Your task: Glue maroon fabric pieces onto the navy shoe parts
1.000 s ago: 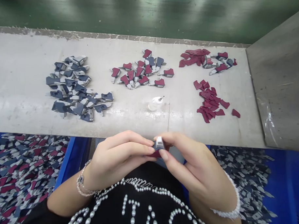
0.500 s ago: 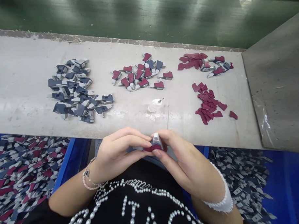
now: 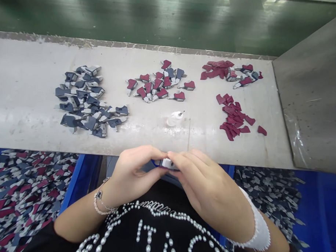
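Note:
My left hand [image 3: 133,172] and my right hand [image 3: 207,186] meet just below the front edge of the grey table [image 3: 28,110]. Together their fingertips pinch one small grey and white piece [image 3: 166,163]; a bit of blue shows at its left. My right hand's fingers curl over the piece and hide most of it. On the table beyond lie a heap of blue-grey pieces [image 3: 86,101], a heap of dark red and grey pieces [image 3: 158,85], and loose dark red parts [image 3: 234,117].
A small clear cap or bottle [image 3: 174,118] lies mid-table. Another mixed red pile [image 3: 230,71] sits at the far right. Blue bins [image 3: 80,174] under the table hold several loose pieces left and right. A grey panel [image 3: 315,94] rises at the right.
The piece stood upright between my fingers with its red side showing; now it is turned flat and lower, and my right hand has closed further over it.

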`<state>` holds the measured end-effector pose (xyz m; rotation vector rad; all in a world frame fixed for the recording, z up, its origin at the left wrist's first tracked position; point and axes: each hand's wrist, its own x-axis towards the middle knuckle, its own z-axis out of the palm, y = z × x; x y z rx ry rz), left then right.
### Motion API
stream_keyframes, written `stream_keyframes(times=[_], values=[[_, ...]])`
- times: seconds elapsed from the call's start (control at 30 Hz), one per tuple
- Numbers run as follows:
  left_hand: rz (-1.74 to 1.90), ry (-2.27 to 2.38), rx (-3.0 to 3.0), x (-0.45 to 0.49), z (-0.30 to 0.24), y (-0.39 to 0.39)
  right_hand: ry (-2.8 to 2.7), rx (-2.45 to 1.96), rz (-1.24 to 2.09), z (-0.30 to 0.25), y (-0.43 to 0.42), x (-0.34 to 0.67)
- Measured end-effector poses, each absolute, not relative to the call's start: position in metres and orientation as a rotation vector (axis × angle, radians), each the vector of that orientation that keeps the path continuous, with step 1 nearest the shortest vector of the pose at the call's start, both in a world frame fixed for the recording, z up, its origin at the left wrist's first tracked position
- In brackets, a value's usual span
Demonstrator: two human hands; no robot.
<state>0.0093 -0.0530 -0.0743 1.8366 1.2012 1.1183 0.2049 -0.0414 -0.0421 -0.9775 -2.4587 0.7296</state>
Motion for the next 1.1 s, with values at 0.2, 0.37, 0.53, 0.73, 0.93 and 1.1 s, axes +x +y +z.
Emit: stream_keyframes(times=[0.2,0.37,0.53,0.73,0.93,1.1], values=[[1.167,1.182,1.695,0.012,-0.085,-0.052,-2.468,-0.948,0.772,-0.047,-0.037,0.207],[1.104,1.187,1.706,0.014,-0.081,-0.050,-2.465,-1.001,0.785,-0.047,-0.036,0.207],[1.110,1.211,1.660,0.017,-0.086,-0.054,-2.516,-0.965,0.726,-0.053,-0.038,0.208],[0.956,1.186,1.518,0.019,-0.087,-0.059,-2.535,-0.984,0.905,-0.049,-0.034,0.217],[1.119,1.205,1.534,0.023,-0.081,-0.063,-2.542,-0.997,0.780,-0.047,-0.039,0.211],[1.112,1.248,1.570,0.025,-0.076,-0.069,-2.508,-0.978,0.780,-0.043,-0.045,0.207]])
